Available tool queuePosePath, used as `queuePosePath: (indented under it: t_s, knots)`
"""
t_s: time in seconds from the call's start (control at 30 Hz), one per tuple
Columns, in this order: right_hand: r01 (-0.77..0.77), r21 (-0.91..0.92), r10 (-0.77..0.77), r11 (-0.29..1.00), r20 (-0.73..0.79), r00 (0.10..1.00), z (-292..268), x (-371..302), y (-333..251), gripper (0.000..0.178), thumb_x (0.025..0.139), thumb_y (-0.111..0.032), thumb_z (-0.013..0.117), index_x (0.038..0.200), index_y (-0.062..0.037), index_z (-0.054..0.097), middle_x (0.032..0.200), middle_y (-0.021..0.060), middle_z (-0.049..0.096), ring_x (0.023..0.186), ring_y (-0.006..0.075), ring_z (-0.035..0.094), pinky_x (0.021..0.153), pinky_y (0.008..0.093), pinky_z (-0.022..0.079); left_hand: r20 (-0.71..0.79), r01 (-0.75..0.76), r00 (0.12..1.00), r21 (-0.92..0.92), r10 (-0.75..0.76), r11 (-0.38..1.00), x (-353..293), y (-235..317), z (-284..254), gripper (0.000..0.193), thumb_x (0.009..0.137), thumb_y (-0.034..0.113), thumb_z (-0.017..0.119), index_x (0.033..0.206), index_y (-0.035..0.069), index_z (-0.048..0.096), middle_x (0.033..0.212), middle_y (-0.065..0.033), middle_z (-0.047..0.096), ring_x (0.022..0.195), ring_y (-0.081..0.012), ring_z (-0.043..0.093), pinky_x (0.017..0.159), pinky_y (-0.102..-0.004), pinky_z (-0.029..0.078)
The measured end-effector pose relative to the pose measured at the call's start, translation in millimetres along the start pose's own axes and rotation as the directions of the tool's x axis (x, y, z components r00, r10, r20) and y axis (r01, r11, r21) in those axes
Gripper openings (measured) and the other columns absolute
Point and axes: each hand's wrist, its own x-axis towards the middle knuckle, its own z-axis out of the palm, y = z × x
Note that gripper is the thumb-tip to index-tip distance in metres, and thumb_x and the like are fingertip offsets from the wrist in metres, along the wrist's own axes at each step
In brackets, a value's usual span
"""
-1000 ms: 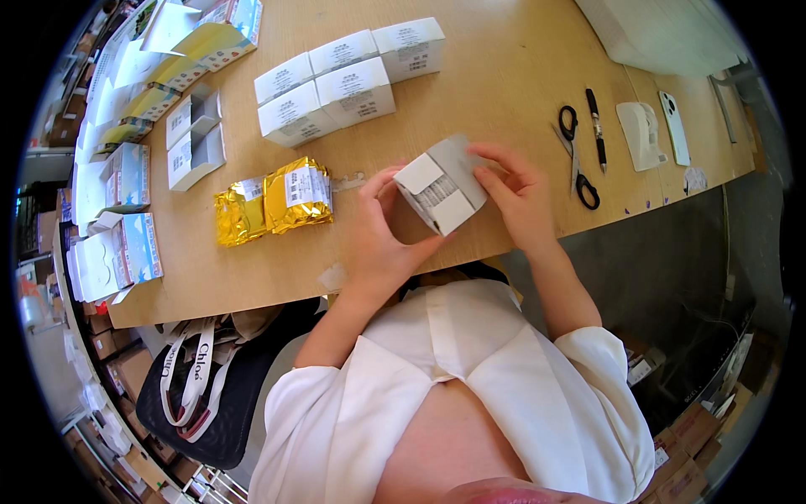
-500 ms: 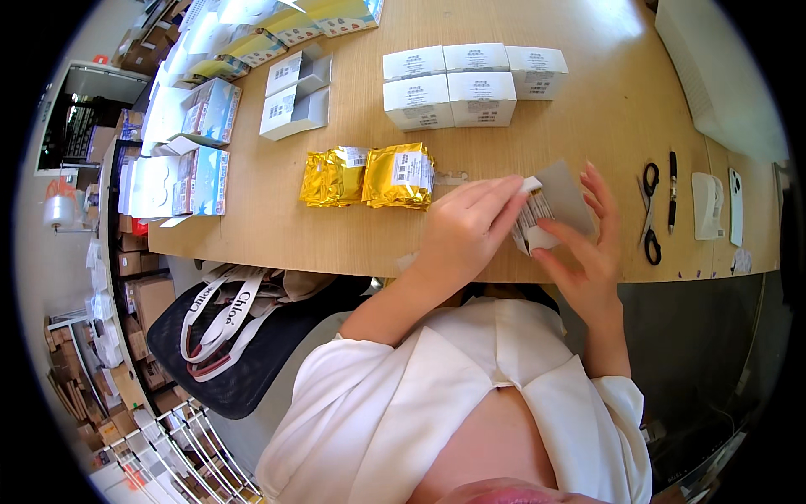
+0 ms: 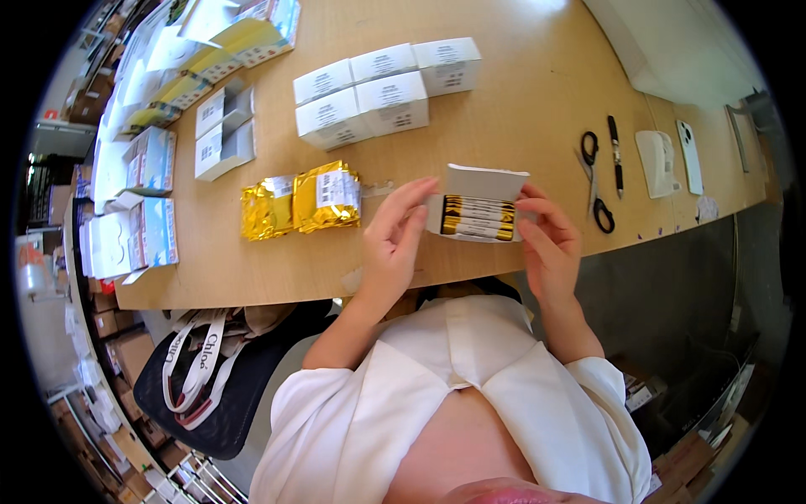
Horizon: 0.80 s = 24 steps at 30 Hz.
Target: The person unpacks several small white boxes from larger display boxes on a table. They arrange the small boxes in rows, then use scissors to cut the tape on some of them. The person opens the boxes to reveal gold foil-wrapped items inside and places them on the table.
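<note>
Near the table's front edge, a small white carton (image 3: 489, 180) is tipped toward me with its lid flap raised. Gold foil packets (image 3: 478, 220) with white labels fill it, packed on edge in a row. My left hand (image 3: 393, 239) holds the carton's left side, fingertips at the side flap. On the opposite side my right hand (image 3: 552, 244) grips the right end, thumb and fingers bent around the flap. To the left of my left hand lie two piles of gold foil packets (image 3: 326, 199), some with white labels.
Several closed white cartons (image 3: 392, 101) stand at the back; two open white cartons (image 3: 225, 149) are to their left. Colourful display boxes (image 3: 153, 231) line the left edge. Scissors (image 3: 594, 181), a black pen (image 3: 617, 155), a white pouch (image 3: 656, 164) and a phone (image 3: 689, 158) lie at right.
The carton has turned and tilted, so its packets face up toward me. My left hand has shifted from its top to its left side; my right hand has moved to its right end.
</note>
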Motion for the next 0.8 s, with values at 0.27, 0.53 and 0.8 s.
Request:
queuePosePath:
  t_s: [0.27, 0.53, 0.8]
  knots:
    - [0.197, -0.617, -0.108, 0.762, 0.18, 0.978, 12, 4, -19, 0.026, 0.082, 0.005, 0.063, 0.106, -0.0002, 0.066, 0.123, 0.016, 0.055, 0.114, 0.0254, 0.053, 0.091, 0.0329, 0.046, 0.083, -0.002, 0.996, 0.181, -0.013, 0.983, -6, 5, 16, 0.085, 0.068, 0.002, 0.08, 0.142, 0.008, 0.037, 0.135, -0.0152, 0.05, 0.122, -0.0302, 0.051, 0.099, -0.0357, 0.044]
    - [0.534, -0.78, -0.244, 0.326, 0.476, 0.845, 11, 22, -52, 0.038, 0.064, -0.008, 0.081, 0.1, -0.0042, 0.068, 0.13, 0.0139, 0.05, 0.115, 0.033, 0.051, 0.093, 0.0406, 0.044, 0.208, -0.269, 0.956, 0.333, 0.208, 0.904, 7, 12, 0, 0.075, 0.069, -0.004, 0.077, 0.135, 0.011, 0.046, 0.122, -0.0106, 0.059, 0.111, -0.0228, 0.058, 0.089, -0.0338, 0.049]
    - [0.603, -0.724, -0.307, 0.335, 0.521, 0.796, 10, 27, -46, 0.04, 0.059, -0.008, 0.081, 0.098, -0.0068, 0.07, 0.132, 0.0114, 0.051, 0.121, 0.0323, 0.048, 0.098, 0.0426, 0.04, 0.143, -0.068, 0.989, 0.159, 0.045, 0.985, 9, 13, -3, 0.055, 0.069, -0.004, 0.078, 0.12, 0.009, 0.061, 0.114, -0.0059, 0.061, 0.102, -0.0171, 0.06, 0.08, -0.0272, 0.051]
